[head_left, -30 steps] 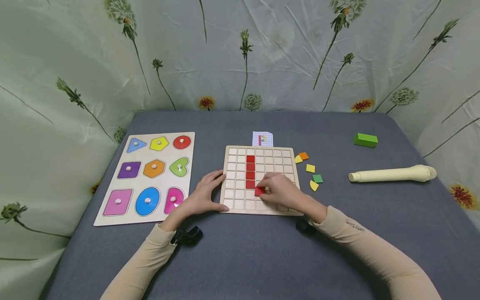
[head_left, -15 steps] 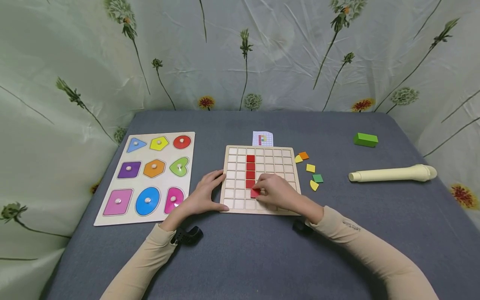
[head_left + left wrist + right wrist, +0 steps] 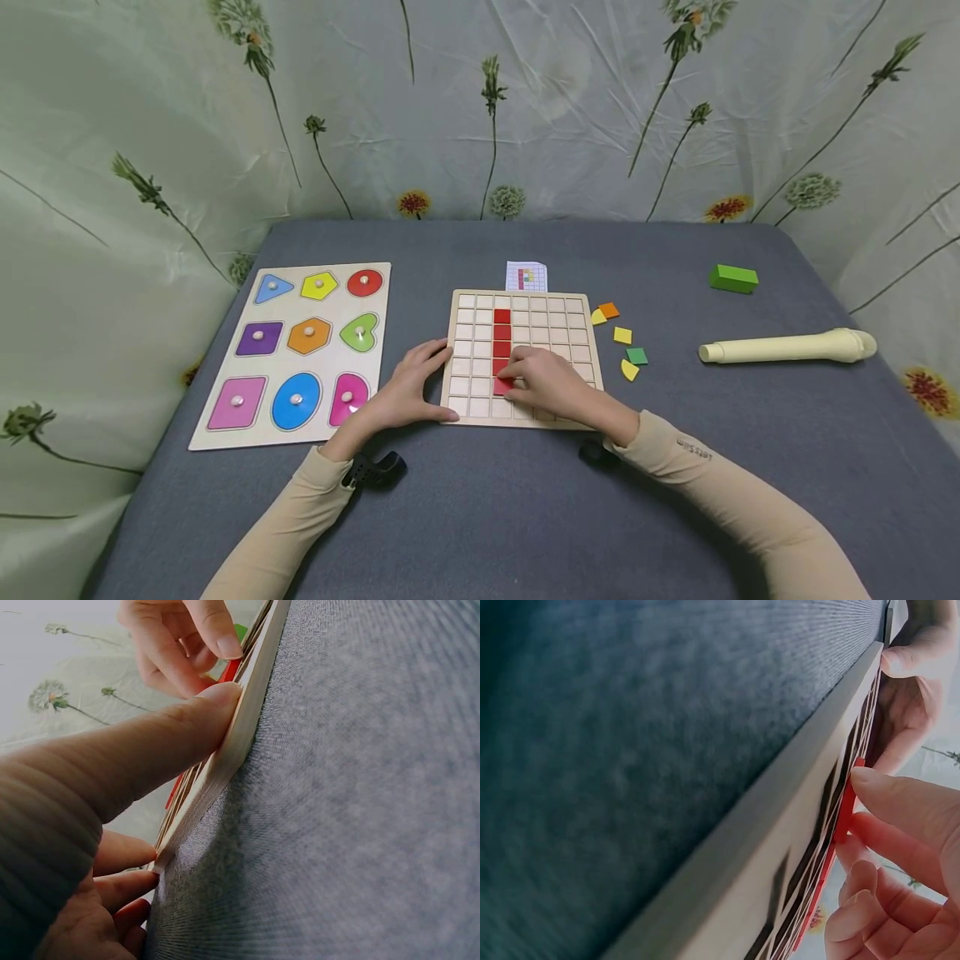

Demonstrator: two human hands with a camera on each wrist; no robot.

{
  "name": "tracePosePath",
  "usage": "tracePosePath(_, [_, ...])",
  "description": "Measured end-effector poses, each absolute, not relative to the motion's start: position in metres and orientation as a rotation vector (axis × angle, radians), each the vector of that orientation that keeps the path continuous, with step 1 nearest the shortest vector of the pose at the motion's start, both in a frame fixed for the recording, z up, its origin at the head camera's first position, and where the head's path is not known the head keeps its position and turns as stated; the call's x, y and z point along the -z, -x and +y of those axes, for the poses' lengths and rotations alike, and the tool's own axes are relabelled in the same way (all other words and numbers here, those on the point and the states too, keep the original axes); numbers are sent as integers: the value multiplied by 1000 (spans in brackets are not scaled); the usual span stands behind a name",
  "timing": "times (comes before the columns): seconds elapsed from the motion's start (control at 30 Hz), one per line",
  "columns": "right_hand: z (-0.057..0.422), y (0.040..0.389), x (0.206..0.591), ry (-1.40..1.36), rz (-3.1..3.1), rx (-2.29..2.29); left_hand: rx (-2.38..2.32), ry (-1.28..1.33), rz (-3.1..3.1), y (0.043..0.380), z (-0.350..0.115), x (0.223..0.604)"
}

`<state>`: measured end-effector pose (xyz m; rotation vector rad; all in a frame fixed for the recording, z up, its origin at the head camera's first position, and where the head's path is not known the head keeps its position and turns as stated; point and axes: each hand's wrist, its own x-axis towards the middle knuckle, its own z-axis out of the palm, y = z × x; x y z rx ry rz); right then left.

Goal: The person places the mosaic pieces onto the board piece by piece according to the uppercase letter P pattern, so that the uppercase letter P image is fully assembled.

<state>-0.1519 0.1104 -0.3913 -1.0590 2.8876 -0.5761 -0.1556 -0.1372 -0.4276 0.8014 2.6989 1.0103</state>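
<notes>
Works at a grey table [image 3: 480, 517], with a peg puzzle [image 3: 337, 308] along its left edge and a grid board [image 3: 557, 320] midway across. Rests the left hand [image 3: 408, 385], fingers extended, against the board's left edge. With the right hand [image 3: 557, 383], at the near end of a red column [image 3: 501, 333], one row short of the near edge, pinches a red tile [image 3: 501, 387].

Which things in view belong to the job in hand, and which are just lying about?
Likely part of the job:
- grid board, steadied by the left hand
- red tile in the right hand
- other red tiles
- pattern card
- loose colored pieces

Apparently just lying about:
- knobbed shape puzzle
- green block
- cream stick
</notes>
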Motion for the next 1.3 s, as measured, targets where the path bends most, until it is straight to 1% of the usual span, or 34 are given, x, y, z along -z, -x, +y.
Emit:
tracePosePath(0.37, [108, 153, 394, 1061, 2911, 529, -1008, -805, 2701, 156, -138, 427])
tracePosePath(0.6, [113, 152, 387, 1080, 2929, 594, -1012, -802, 2691, 155, -137, 427])
tracePosePath(1.3, [174, 169, 375, 828, 3069, 677, -1017, -800, 2688, 155, -137, 427])
